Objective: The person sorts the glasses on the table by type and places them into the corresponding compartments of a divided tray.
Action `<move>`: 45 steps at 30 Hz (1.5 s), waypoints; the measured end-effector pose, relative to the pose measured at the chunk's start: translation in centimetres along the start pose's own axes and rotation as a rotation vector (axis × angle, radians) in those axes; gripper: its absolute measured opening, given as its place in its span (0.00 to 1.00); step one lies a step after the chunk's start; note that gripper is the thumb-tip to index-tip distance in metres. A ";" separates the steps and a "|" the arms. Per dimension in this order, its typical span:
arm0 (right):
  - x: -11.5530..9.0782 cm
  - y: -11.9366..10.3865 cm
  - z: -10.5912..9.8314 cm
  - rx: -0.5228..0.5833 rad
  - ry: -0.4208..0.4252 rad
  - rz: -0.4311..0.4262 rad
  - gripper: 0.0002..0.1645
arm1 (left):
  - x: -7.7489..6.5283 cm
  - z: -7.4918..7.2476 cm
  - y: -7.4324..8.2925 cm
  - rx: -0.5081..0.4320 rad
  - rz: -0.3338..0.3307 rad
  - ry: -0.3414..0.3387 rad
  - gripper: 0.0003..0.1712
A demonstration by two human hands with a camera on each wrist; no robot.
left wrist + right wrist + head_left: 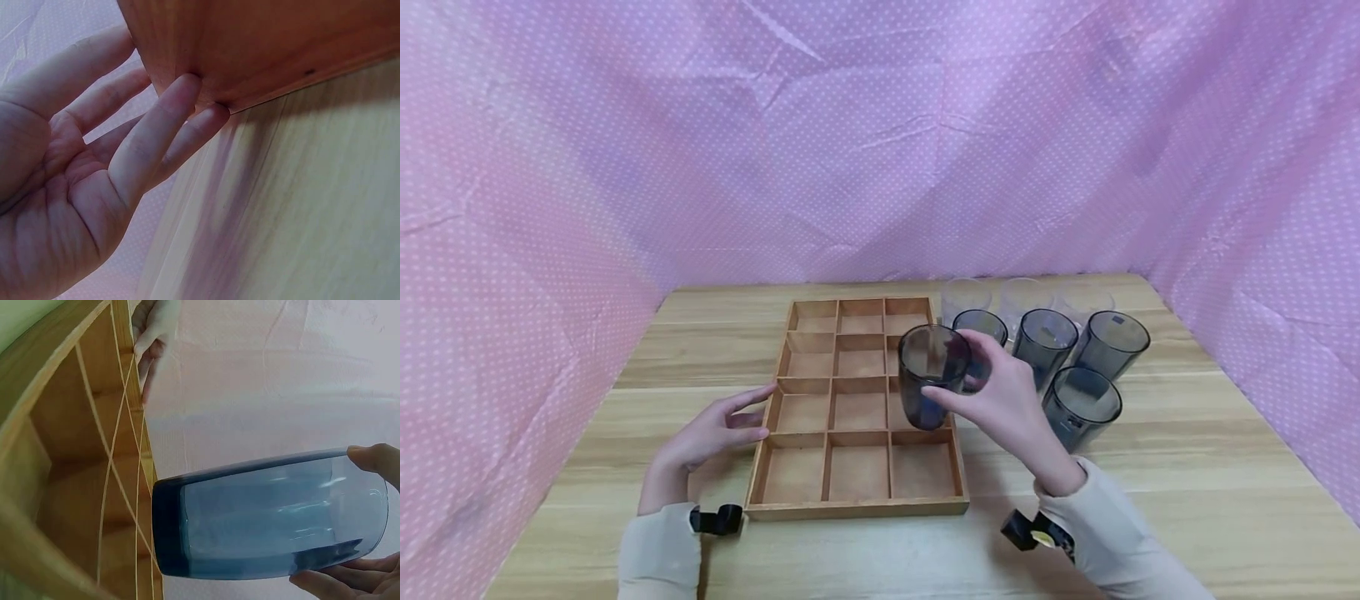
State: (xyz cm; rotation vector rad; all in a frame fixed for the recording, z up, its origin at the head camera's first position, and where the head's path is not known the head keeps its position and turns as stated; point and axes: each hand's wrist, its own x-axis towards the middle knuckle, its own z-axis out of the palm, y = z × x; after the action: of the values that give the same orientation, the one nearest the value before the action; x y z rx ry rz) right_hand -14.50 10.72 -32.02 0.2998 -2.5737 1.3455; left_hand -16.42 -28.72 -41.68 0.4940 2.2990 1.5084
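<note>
My right hand (1003, 408) grips a dark grey tumbler (921, 387) near its rim, thumb on one side and fingers on the other. The tumbler is upright over the right column of a wooden compartment box (859, 507); in the right wrist view its thick base (169, 528) overlaps the dividers. At the box's left side, my left hand (718, 429) touches the outer wall with extended fingertips. The left wrist view shows these fingers (150, 137) against the wall's lower edge, close to the tabletop.
Right of the box stand several more dark tumblers, among them a front one (1082, 400) and a right one (1112, 342). Behind them is a row of clear glasses (966, 296). A pink dotted cloth (880, 167) surrounds the wooden table (1210, 467).
</note>
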 end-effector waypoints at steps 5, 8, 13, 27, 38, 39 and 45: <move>1.3 -1.3 1.7 0.044 -0.036 -0.028 0.46 | -0.2 -0.1 -0.1 -0.001 0.002 0.002 0.41; 2.1 -2.0 2.6 0.051 -0.062 -0.032 0.46 | -0.3 -0.1 -0.2 -0.012 -0.011 0.007 0.42; 3.3 -3.0 4.0 0.065 -0.100 -0.024 0.45 | -0.3 -0.2 -0.2 -0.029 -0.017 0.002 0.42; 6.9 -5.1 7.5 0.110 -0.167 0.025 0.45 | -0.5 -0.2 0.2 -0.065 -0.027 0.006 0.42; 9.1 -5.8 10.3 0.143 -0.173 -0.019 0.45 | -0.2 0.0 0.2 -0.051 -0.041 0.007 0.41; 9.3 -5.8 10.6 0.143 -0.168 -0.023 0.44 | -0.3 0.0 0.2 -0.048 -0.039 0.008 0.41; 10.1 -5.5 12.1 0.141 -0.151 -0.028 0.43 | -0.4 0.0 0.3 -0.056 -0.034 0.010 0.41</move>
State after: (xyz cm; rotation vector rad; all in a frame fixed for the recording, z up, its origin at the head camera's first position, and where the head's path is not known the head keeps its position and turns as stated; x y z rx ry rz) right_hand -23.77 -3.14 -31.56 0.4774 -2.5868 1.5530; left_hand -16.06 -28.76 -41.32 0.4311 2.2544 1.5570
